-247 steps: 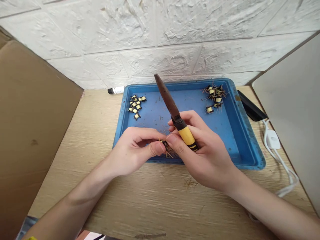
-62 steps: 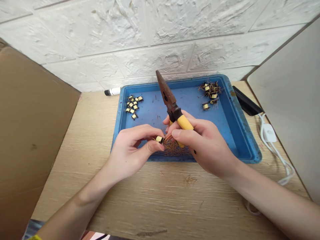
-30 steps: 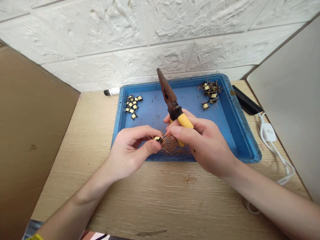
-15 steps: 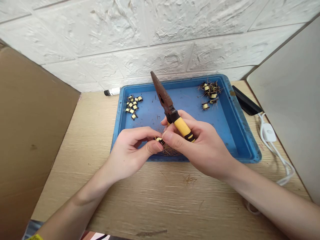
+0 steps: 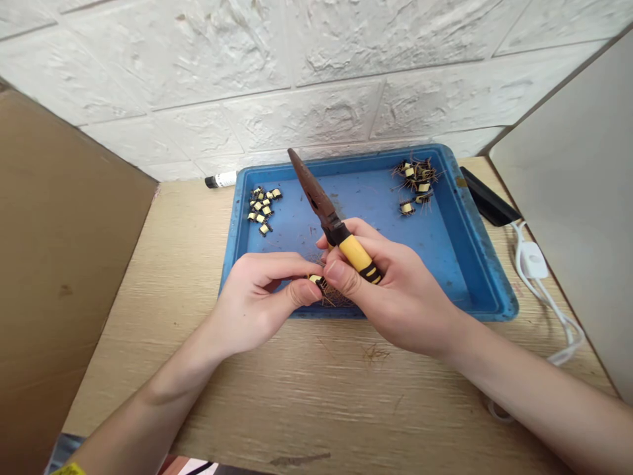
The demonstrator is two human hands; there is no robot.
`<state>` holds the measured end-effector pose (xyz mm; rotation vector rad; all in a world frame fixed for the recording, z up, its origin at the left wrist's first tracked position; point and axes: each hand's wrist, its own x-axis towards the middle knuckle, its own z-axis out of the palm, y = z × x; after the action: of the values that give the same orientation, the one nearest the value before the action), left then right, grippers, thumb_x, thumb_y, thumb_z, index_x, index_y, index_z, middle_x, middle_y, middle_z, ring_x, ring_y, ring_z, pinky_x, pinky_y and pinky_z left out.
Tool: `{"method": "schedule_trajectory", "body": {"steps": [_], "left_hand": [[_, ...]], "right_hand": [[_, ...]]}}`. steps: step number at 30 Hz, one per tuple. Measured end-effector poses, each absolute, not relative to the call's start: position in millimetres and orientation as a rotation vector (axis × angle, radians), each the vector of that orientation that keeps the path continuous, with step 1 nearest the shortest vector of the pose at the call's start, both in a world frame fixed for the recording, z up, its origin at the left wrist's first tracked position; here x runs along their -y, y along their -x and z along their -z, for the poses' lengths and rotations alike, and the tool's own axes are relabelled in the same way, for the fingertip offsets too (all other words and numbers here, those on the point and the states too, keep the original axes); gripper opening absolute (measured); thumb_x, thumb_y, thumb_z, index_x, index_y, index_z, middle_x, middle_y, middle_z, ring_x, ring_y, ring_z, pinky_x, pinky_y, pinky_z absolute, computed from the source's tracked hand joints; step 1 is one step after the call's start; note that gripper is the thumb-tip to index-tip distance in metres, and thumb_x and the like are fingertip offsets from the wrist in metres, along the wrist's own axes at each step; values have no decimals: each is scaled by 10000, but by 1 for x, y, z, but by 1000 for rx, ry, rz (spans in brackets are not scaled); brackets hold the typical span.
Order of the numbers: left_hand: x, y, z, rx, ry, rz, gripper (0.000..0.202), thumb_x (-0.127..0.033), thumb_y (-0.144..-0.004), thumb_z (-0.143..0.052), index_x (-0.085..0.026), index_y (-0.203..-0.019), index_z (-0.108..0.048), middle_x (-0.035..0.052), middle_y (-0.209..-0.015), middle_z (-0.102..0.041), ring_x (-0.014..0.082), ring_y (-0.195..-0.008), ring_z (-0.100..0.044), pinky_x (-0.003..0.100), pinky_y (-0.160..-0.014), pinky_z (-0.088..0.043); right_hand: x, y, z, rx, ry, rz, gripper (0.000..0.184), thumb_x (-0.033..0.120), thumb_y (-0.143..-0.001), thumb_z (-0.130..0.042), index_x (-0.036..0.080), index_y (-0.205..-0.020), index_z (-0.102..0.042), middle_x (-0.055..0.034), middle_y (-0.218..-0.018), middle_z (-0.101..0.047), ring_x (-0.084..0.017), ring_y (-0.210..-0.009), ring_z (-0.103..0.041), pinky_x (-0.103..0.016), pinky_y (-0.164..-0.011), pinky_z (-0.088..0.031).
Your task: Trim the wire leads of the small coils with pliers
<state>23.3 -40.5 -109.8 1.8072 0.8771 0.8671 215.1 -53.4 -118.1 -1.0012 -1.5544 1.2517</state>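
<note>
Between the thumb and forefinger of my left hand (image 5: 270,293) is a small transformer (image 5: 316,281) with yellow tape and a black pinned base. My right hand (image 5: 390,284) is closed around long-nose pliers (image 5: 329,218), whose yellow and black grip lies across the fingers. The rusty jaws point up and to the left, away from the transformer. My right thumb and fingertip meet at the transformer's pin side; whether they pinch a wire there I cannot tell. Below the hands, a heap of thin copper wire scraps (image 5: 337,295) lies in the blue tray (image 5: 469,277), partly hidden.
Several transformers with short pins (image 5: 262,210) lie in the tray's left part. Several more with long wires (image 5: 420,178) are at its back right. A marker (image 5: 221,179), a black bar-shaped object (image 5: 487,196) and a white cable switch (image 5: 533,260) lie around it. Cardboard (image 5: 64,251) stands at left.
The plier jaws have tilted a little further left and down. The transformer has turned slightly in my left fingers, showing more of its pins. Both hands stay in nearly the same place.
</note>
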Motion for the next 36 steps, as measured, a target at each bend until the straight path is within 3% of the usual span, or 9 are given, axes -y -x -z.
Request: {"method": "schedule_trajectory", "body": {"steps": [11,23,29,36], "left_hand": [[41,-21,109,-862,-1796,-876,383,-529,-953,-719,-194,-829,-858,37,-676,-772,114,-566,-666,189,-515,-525],[42,-20,108,-857,-1770,-871,354,-497,-957,-729,-189,-831,-849,36,-675,-762,122,-561,-662,206,-511,-527],[41,-22,108,-884,-1742,-870,430,-556,-942,-723,-165,-785,-811,43,-643,-745,136,-542,-653,224,-497,-525],[40,-22,107,-888,-1725,-872,454,-561,-940,-723,-158,-736,-765,34,-626,-727,123,-538,-634,209,-502,-510]], "right_hand": [[54,-216,118,1565,999,-1247,197,256,-969,-661,178,-789,-673,-41,-1024,-618,-99,-890,-643,-217,-796,-575],[55,-218,118,1594,1037,-1229,237,316,-983,-656,194,-779,-659,-52,-1043,-651,-154,-923,-642,-307,-821,-572],[53,-217,117,1586,1052,-1240,263,361,-978,-676,192,-776,-667,-53,-1042,-648,-147,-901,-628,-303,-823,-563],[54,-218,115,1521,1099,-1277,182,308,-956,-663,193,-816,-681,-39,-1009,-632,-125,-821,-608,-260,-702,-537]]}}
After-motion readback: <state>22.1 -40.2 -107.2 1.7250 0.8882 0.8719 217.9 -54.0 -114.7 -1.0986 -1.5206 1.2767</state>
